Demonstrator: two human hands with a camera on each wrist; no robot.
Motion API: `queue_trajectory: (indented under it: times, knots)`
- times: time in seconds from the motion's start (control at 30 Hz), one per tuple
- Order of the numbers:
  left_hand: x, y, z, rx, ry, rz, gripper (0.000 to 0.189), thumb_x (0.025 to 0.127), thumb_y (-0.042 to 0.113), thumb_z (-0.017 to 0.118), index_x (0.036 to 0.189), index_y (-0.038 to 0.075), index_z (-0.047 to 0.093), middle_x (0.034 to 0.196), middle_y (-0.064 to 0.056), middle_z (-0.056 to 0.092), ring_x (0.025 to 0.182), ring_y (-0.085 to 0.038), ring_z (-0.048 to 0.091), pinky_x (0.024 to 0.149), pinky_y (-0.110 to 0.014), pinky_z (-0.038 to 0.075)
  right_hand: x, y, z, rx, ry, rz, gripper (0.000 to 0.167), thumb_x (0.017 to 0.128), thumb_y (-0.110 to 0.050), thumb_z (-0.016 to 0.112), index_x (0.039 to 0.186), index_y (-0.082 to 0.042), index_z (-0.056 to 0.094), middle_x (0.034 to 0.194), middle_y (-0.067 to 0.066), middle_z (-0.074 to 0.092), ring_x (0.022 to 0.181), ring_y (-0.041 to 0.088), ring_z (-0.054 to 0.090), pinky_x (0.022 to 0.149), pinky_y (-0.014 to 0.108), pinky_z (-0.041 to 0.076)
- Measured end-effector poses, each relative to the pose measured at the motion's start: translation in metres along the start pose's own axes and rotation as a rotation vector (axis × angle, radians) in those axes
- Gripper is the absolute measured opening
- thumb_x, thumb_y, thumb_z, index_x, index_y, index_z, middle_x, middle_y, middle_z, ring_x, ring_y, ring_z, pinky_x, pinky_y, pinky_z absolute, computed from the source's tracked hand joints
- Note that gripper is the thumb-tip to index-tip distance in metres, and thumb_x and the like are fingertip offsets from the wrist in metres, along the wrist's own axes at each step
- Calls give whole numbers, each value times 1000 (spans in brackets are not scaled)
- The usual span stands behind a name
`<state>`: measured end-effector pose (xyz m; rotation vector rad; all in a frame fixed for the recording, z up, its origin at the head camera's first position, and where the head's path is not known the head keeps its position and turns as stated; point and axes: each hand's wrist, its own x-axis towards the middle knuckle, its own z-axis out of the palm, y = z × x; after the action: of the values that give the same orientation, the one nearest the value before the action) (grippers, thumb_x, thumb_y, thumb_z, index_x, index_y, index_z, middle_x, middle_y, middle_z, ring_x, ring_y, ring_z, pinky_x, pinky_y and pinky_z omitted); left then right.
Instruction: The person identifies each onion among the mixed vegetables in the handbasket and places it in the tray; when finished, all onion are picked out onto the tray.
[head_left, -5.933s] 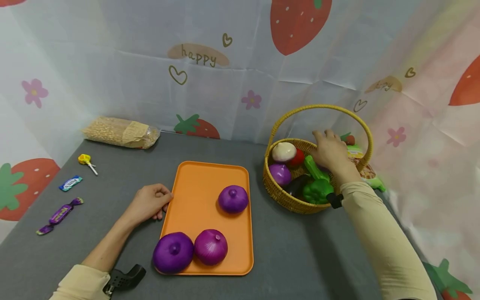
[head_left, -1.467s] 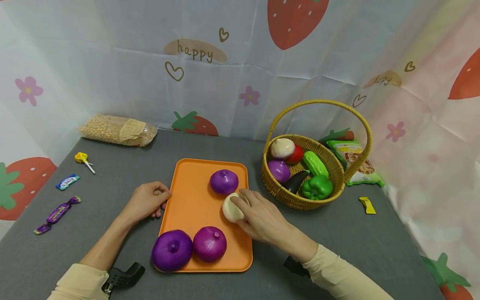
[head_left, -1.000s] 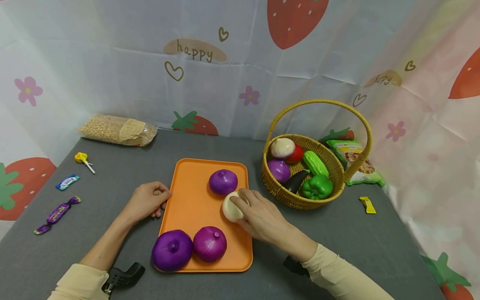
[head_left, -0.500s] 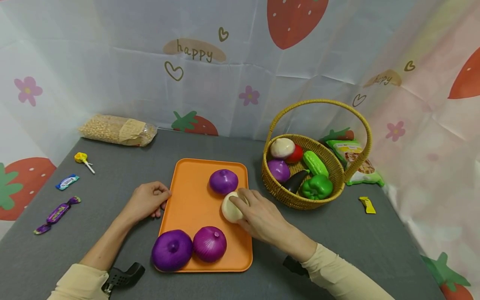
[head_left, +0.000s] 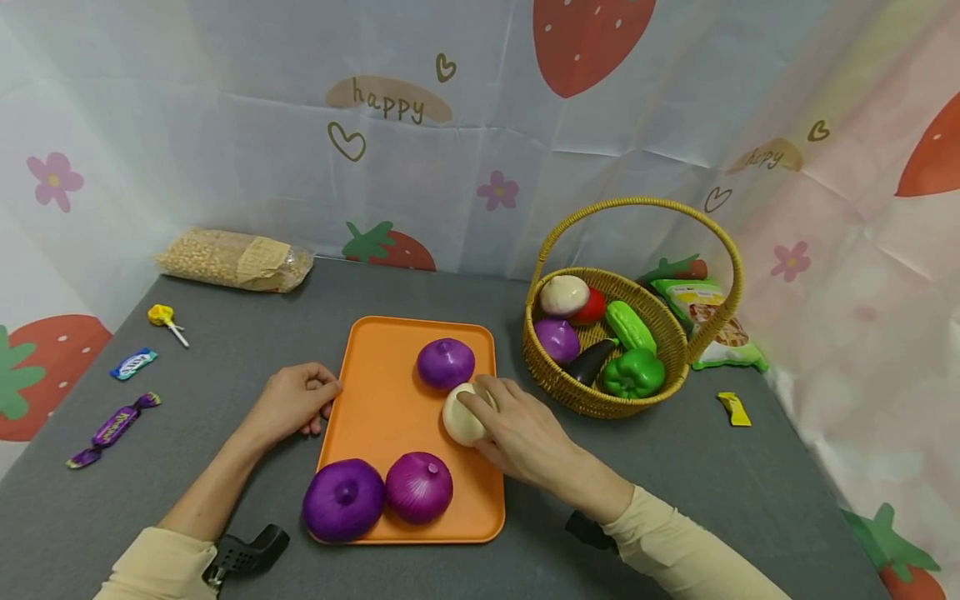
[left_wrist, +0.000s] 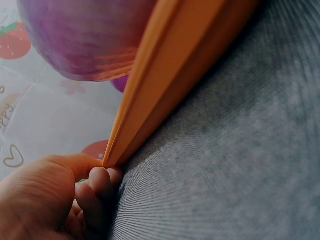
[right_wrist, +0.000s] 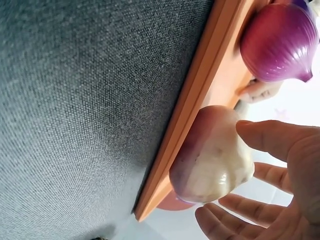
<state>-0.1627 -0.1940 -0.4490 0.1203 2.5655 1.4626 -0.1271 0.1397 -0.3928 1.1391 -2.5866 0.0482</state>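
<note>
My left hand [head_left: 296, 400] pinches the left rim of the orange tray [head_left: 397, 392], thumb above and curled fingers at the edge in the left wrist view. On the tray's right side, my right hand [head_left: 525, 433] holds a white-and-purple turnip [head_left: 462, 417] with thumb and fingers around it. The turnip's white part [right_wrist: 220, 170] faces the palm in the right wrist view. Just behind it on the tray sits a round purple vegetable [head_left: 446, 363]. Near the front are a purple onion [head_left: 418, 487] and a larger purple vegetable [head_left: 344, 500] overlapping the corner.
A wicker basket [head_left: 573, 402] at right holds a green pepper [head_left: 634, 373], eggplant [head_left: 591, 361], cucumber [head_left: 630, 325] and others. Behind it lies a green packet [head_left: 731, 333]; a yellow candy [head_left: 733, 409] is nearby. Sweets, including a lollipop [head_left: 162, 316], and a grain bag [head_left: 232, 261] lie left.
Several seconds ago my right hand was in the basket; it has since brought the turnip to the tray. The rear purple vegetable shifted slightly back and left. Over the last second, little has moved.
</note>
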Motion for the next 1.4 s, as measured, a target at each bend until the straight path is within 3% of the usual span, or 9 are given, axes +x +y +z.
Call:
queue_trajectory:
  times: [0.83, 1.23, 1.4]
  knots:
    - [-1, 0, 0, -3, 3, 9, 21, 98, 21, 55, 100, 1, 63, 65, -5, 63, 46, -15, 57, 44, -34, 52, 0, -1, -1, -12, -42, 14, 55, 80, -23, 79, 129, -16, 58, 130, 15, 59, 114, 28, 61, 89, 38, 58]
    - [0, -1, 1, 11, 6, -1, 22, 98, 22, 54, 101, 1, 63, 66, -5, 63, 46, -14, 57, 45, -33, 52, 1, 0, -2, -14, -11, 3, 56, 78, -23, 80, 128, -15, 57, 128, 16, 60, 111, 29, 62, 88, 39, 58]
    - [1, -1, 1, 13, 7, 0, 22, 98, 22, 54, 101, 2, 63, 66, -6, 63, 46, -15, 57, 45, -33, 52, 3, 12, -14, 17, 28, 29, 56, 80, -26, 78, 130, -14, 57, 128, 16, 60, 113, 30, 62, 88, 41, 58]
